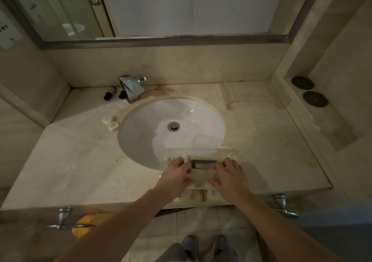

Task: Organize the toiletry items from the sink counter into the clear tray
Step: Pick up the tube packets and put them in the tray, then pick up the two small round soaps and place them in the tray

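Observation:
A clear tray (198,149) sits at the counter's front edge, partly over the basin's near rim, with yellowish packets (198,196) lying in it. Over the tray, my left hand (177,174) and my right hand (229,176) each pinch one end of a see-through packet (201,176) that holds a dark bar-shaped item (203,162). Two small dark bottles (109,92) (122,94) lie left of the faucet (131,87). Two pale round soaps (107,119) (113,126) rest on the counter by the basin's left rim.
The white basin (157,119) fills the counter's middle. A second clear acrylic holder (229,97) stands at the back right. Two dark round discs (302,82) (315,99) lie on the right ledge. Metal handles (62,217) (282,203) stick out below the front edge.

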Tool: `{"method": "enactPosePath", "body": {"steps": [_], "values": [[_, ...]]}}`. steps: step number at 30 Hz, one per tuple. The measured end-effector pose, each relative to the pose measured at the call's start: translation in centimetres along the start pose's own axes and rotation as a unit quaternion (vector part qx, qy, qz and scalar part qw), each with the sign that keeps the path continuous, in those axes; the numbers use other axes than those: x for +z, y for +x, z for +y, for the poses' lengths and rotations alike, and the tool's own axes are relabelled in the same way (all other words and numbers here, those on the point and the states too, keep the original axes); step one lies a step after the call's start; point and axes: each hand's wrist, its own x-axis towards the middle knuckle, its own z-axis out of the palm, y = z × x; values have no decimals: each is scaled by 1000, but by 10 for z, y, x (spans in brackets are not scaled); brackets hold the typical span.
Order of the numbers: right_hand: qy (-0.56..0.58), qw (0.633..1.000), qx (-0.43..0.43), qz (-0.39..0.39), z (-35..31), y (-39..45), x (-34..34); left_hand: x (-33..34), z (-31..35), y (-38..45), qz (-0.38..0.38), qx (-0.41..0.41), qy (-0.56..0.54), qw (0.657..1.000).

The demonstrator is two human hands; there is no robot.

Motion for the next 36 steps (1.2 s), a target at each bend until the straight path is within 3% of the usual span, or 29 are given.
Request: {"method": "enactPosePath", "body": {"steps": [3, 10, 14, 16, 19, 22, 27, 33, 36], "values": [[-12, 999, 14, 26, 1, 1, 3, -1, -7, -3, 11, 18, 126, 992], [36, 999, 6, 2, 0, 4, 12, -8, -11, -1, -109, -26, 88, 990], [7, 1000, -22, -2, 4, 6, 10, -12, -11, 5, -136, -33, 85, 986], [-17, 999, -25, 21, 4, 8, 8, -18, -15, 7, -110, -58, 41, 991], [24, 998, -1, 61, -3, 20, -2, -36, -30, 13, 8, -131, -30, 991], [129, 990, 11, 62, -20, 46, -15, -61, -61, 25, 129, -255, -104, 953], [260, 966, -14, 7, -72, 99, -27, -98, -129, 38, 223, -428, -189, 855], [364, 927, -8, -91, -155, 176, -16, -120, -202, 48, 296, -515, -226, 772], [385, 915, -2, -124, -202, 214, -2, -124, -235, 54, 308, -521, -251, 756]]}}
